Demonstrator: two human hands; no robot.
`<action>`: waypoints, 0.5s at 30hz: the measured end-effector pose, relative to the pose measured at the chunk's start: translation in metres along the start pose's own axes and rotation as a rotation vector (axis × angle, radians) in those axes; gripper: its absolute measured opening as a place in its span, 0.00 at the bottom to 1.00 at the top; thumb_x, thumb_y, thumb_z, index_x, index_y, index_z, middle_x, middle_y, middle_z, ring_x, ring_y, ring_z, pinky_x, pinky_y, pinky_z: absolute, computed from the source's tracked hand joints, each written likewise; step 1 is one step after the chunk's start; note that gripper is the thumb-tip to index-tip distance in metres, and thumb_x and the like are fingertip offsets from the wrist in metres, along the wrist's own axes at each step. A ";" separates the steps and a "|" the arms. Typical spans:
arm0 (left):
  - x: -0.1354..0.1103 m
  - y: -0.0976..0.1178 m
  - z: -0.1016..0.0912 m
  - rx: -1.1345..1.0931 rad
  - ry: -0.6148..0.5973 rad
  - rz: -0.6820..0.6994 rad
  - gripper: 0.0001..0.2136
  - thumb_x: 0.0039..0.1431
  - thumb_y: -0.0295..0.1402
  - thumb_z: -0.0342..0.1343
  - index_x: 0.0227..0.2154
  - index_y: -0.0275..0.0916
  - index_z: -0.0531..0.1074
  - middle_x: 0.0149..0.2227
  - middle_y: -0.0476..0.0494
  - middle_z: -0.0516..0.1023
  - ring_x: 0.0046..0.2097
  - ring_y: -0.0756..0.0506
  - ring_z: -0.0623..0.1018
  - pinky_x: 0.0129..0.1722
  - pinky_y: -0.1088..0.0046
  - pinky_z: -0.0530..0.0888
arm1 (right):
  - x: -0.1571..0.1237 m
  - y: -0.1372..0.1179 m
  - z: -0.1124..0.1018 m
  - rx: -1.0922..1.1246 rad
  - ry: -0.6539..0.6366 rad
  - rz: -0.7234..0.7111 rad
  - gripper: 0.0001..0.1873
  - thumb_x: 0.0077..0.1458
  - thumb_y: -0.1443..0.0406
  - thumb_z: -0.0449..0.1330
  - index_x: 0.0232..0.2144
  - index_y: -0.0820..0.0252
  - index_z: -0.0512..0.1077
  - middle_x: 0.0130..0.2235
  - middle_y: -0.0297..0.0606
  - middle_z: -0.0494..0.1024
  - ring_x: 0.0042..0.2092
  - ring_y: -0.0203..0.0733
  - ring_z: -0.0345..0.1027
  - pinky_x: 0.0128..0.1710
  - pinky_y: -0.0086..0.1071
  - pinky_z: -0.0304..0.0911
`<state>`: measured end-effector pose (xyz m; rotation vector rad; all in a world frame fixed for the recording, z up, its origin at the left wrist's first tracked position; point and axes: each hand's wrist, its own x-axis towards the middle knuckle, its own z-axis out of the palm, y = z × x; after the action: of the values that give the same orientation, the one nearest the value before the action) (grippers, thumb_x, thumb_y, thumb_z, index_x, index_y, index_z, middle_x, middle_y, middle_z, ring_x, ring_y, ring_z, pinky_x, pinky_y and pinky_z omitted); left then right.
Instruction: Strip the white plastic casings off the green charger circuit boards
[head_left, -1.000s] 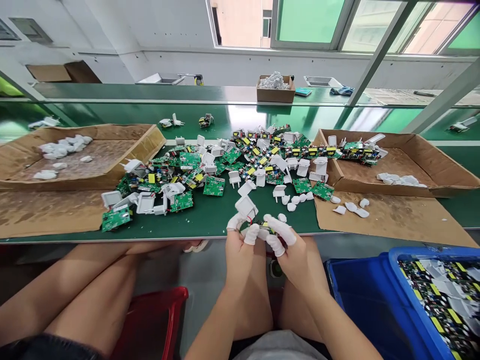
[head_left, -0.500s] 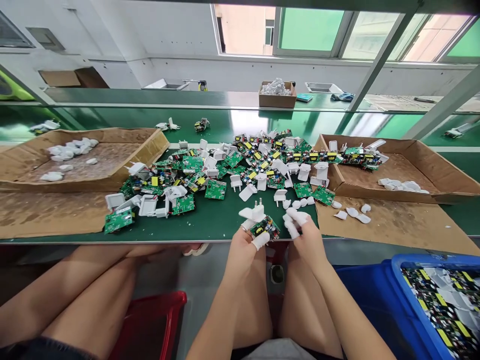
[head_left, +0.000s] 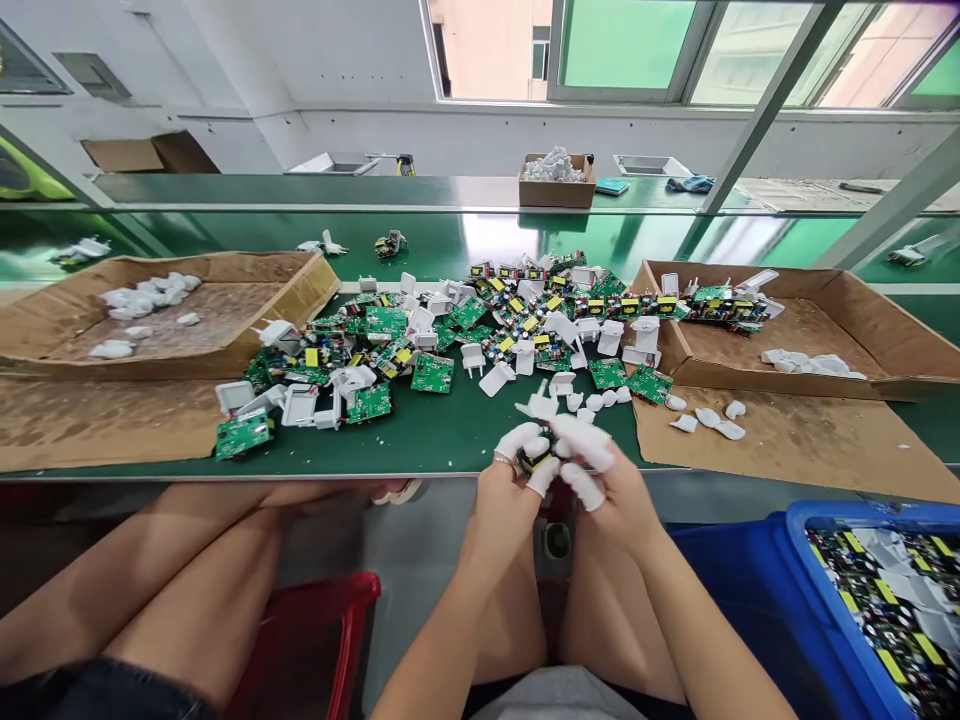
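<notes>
My left hand (head_left: 510,478) and my right hand (head_left: 600,478) meet at the near edge of the green table (head_left: 420,440). White finger cots cover the fingertips of both. Together they grip a small circuit board (head_left: 537,458) with a white plug piece (head_left: 538,407) sticking up behind it. The fingers of both hands are closed round the board. Just beyond lies a heap of green circuit boards and white plug shells (head_left: 480,325).
A cardboard tray (head_left: 247,330) with white pieces sits at the left, another cardboard tray (head_left: 885,350) at the right. A blue bin (head_left: 825,560) of boards stands at lower right, a red bin (head_left: 315,640) at lower left. Another person's legs (head_left: 150,580) are at left.
Half a second ago my left hand alone held the board and plug while my right hand was apart. Now the right hand has come back and both hands grip the board.
</notes>
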<state>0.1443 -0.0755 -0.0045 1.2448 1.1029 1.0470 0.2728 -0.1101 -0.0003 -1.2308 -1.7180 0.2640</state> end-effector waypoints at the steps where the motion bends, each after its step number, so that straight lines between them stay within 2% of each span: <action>1: 0.000 0.001 0.004 -0.138 0.040 -0.004 0.18 0.42 0.35 0.58 0.39 0.38 0.65 0.39 0.44 0.74 0.41 0.47 0.73 0.42 0.72 0.70 | -0.004 0.001 0.000 0.012 0.040 0.061 0.23 0.57 0.67 0.49 0.55 0.49 0.55 0.50 0.40 0.65 0.47 0.43 0.62 0.42 0.38 0.66; 3: -0.001 0.002 0.011 -0.377 0.070 -0.029 0.20 0.39 0.36 0.61 0.37 0.38 0.66 0.39 0.45 0.74 0.41 0.49 0.73 0.41 0.75 0.70 | -0.010 0.002 0.003 -0.044 0.054 0.154 0.29 0.55 0.61 0.53 0.57 0.52 0.49 0.53 0.45 0.60 0.51 0.48 0.59 0.44 0.42 0.64; 6: -0.004 0.002 0.015 -0.566 0.020 -0.106 0.19 0.39 0.40 0.62 0.36 0.40 0.68 0.39 0.49 0.74 0.40 0.52 0.73 0.40 0.80 0.70 | -0.015 0.001 0.013 -0.184 0.022 0.169 0.33 0.51 0.57 0.57 0.57 0.60 0.50 0.49 0.51 0.64 0.50 0.52 0.61 0.44 0.44 0.65; 8: -0.005 0.005 0.014 -0.619 0.030 -0.133 0.15 0.38 0.42 0.63 0.29 0.39 0.71 0.33 0.51 0.75 0.35 0.54 0.73 0.37 0.82 0.71 | -0.015 0.000 0.018 -0.250 0.088 0.106 0.30 0.53 0.59 0.55 0.55 0.61 0.53 0.45 0.50 0.67 0.45 0.49 0.65 0.41 0.41 0.67; 11: -0.002 0.015 0.011 -0.624 0.079 -0.159 0.14 0.29 0.38 0.67 0.18 0.35 0.70 0.22 0.53 0.73 0.26 0.55 0.71 0.29 0.84 0.70 | -0.013 -0.001 0.019 -0.304 0.168 -0.062 0.26 0.53 0.63 0.54 0.54 0.59 0.54 0.42 0.47 0.69 0.43 0.46 0.66 0.40 0.37 0.67; 13: -0.001 0.020 0.009 -0.595 0.095 -0.174 0.14 0.28 0.37 0.67 0.18 0.35 0.72 0.22 0.52 0.74 0.26 0.55 0.71 0.29 0.83 0.70 | -0.010 -0.001 0.017 -0.334 0.203 -0.158 0.27 0.52 0.64 0.54 0.54 0.59 0.54 0.41 0.47 0.69 0.43 0.46 0.65 0.40 0.37 0.67; 15: -0.002 0.019 0.009 -0.504 0.103 -0.152 0.12 0.34 0.38 0.64 0.23 0.36 0.74 0.28 0.49 0.76 0.30 0.53 0.73 0.33 0.81 0.71 | -0.007 0.000 0.014 -0.385 0.216 -0.222 0.27 0.52 0.64 0.55 0.53 0.61 0.55 0.40 0.47 0.70 0.42 0.47 0.65 0.38 0.39 0.67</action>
<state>0.1529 -0.0778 0.0142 0.7020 0.9166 1.1889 0.2614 -0.1110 -0.0115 -1.2709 -1.7432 -0.3357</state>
